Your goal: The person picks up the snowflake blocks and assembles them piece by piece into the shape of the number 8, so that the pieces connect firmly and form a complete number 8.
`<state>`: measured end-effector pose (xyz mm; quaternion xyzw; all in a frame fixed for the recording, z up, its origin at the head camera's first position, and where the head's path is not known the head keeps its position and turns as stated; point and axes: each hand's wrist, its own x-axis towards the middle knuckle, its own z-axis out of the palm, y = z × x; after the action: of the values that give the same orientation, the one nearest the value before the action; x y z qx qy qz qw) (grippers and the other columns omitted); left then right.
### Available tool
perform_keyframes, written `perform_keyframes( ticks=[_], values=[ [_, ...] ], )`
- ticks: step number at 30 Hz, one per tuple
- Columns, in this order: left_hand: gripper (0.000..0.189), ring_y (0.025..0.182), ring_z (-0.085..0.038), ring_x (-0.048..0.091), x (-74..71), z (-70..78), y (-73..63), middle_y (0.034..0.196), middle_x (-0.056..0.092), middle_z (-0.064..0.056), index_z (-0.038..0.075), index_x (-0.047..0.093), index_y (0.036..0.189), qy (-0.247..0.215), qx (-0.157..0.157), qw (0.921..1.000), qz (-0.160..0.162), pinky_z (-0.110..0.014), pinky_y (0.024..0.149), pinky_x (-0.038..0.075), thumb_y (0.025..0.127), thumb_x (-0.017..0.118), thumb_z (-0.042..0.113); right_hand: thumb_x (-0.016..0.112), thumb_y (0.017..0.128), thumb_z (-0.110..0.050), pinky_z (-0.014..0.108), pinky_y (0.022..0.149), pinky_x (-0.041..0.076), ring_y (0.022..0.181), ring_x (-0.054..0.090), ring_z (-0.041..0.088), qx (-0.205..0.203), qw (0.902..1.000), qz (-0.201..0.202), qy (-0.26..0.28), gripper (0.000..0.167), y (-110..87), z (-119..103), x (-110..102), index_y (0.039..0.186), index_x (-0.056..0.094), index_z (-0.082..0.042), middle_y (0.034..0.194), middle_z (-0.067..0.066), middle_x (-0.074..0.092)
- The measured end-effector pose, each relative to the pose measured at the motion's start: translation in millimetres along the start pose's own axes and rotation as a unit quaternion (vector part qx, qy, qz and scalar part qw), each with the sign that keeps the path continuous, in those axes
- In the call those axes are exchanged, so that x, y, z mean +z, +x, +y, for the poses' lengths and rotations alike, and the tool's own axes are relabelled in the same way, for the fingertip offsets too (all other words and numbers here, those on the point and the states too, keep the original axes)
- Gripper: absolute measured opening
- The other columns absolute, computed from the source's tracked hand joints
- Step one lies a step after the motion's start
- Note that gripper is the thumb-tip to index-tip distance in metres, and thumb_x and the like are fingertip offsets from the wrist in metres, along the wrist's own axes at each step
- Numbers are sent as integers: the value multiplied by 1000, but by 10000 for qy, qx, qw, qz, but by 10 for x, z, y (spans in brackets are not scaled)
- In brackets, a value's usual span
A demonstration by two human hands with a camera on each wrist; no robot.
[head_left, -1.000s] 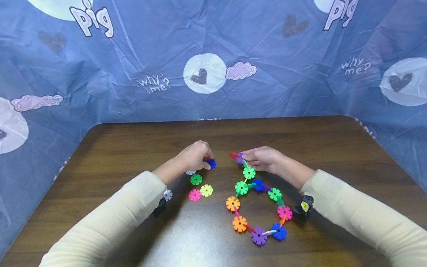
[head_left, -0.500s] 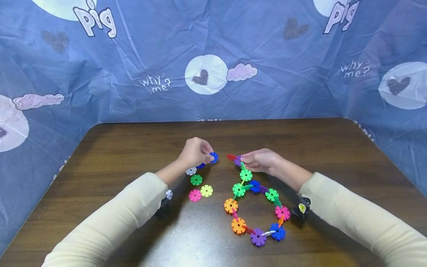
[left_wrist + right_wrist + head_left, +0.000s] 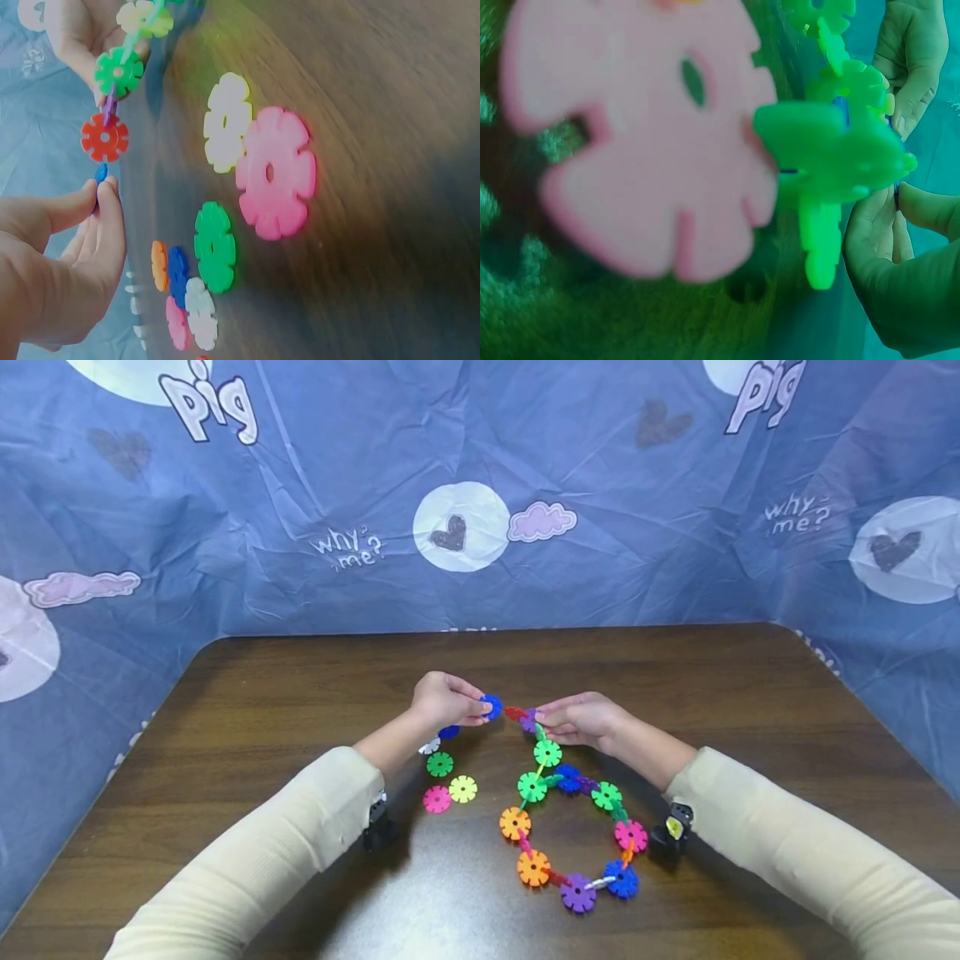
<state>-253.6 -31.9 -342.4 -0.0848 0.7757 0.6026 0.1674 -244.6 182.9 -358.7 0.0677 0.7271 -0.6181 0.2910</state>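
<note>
Between thumb and fingers, my left hand (image 3: 447,700) pinches a blue notched disc (image 3: 491,707). Its edge is right at a red notched disc (image 3: 514,713), the end piece of a chain of linked discs. My right hand (image 3: 587,718) pinches the purple disc (image 3: 529,721) beside that red one. From there the chain runs through a green disc (image 3: 547,753) down to a ring of slotted-together discs lying on the table. In the left wrist view the blue disc (image 3: 101,174) stands edge-on just under the red disc (image 3: 105,137).
Loose discs lie on the wooden table (image 3: 300,685) left of the ring: pink (image 3: 437,799), yellow (image 3: 462,789), green (image 3: 440,764), white and blue (image 3: 449,732). An orange disc (image 3: 159,265) shows in the left wrist view. A blue printed cloth (image 3: 360,460) hangs behind the table.
My left hand has lifted a blue disc from the loose pieces and brought it right to the chain's red end. My right hand and the ring have shifted slightly left.
</note>
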Motion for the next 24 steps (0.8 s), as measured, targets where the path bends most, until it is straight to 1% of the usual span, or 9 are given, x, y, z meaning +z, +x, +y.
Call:
perform_keyframes(
  ticks=[5,12,13,14,16,17,20,23,24],
  values=[
    [21,54,-10,65,36,-1,13,103,69,-30,-11,67,100,-288,-188,9994,-10,-29,70,60,80,72,-4,60,94,-10,18,69,58,66,65,5,9,10000,7,25,39,0,-5,1,126,52,11,68,-7,66],
    [25,56,-11,66,35,-12,25,109,67,-32,-14,65,104,-648,-304,9974,-116,-25,67,60,81,71,-7,60,94,-8,18,68,58,65,65,4,-6,10000,39,60,37,0,-4,0,125,53,11,68,-7,67],
    [25,58,-12,67,34,-16,24,108,67,-32,-14,65,104,-699,-318,9970,-126,-26,68,61,80,70,-8,60,94,-9,18,69,58,65,64,4,18,10000,59,35,38,-1,-4,-1,125,53,10,68,-7,66],
    [24,59,-12,67,34,-24,27,107,67,-32,-14,65,103,-745,-309,9967,-131,-25,66,61,80,70,-9,60,94,-9,18,69,58,65,64,4,30,10000,69,21,38,-7,-3,1,126,53,10,68,-7,66],
    [23,63,-15,69,32,-36,28,105,68,-32,-15,65,101,-804,-309,9962,-139,-27,70,61,80,70,-10,60,94,-10,18,69,58,66,63,4,65,9999,93,-1,38,-16,-2,2,126,53,9,68,-7,66],
    [20,63,-16,70,23,-38,29,100,69,-31,-14,66,97,-830,-293,9960,-171,-27,68,61,78,71,-10,60,94,-10,18,69,58,66,63,4,63,9999,87,-8,38,-20,-1,4,126,53,9,69,-7,66],
    [17,66,-18,72,19,-39,37,96,70,-29,-13,67,94,-828,-298,9960,-157,-28,68,61,78,72,-10,60,94,-10,19,70,58,66,64,4,60,9999,85,-16,39,-17,-5,6,127,53,10,69,-7,66],
    [19,63,-17,71,26,-34,47,96,71,-28,-13,67,95,-852,-327,9957,-170,-28,68,61,78,72,-9,61,94,-10,19,70,58,67,64,5,78,9999,112,21,38,-3,-17,10,126,54,9,70,-7,67],
    [21,62,-16,70,37,-31,49,98,71,-28,-13,66,99,-824,-361,9958,-138,-27,69,61,79,72,-9,61,94,-11,19,70,58,67,65,5,77,9999,104,13,39,-2,-21,11,126,54,9,70,-7,67]
  ],
)
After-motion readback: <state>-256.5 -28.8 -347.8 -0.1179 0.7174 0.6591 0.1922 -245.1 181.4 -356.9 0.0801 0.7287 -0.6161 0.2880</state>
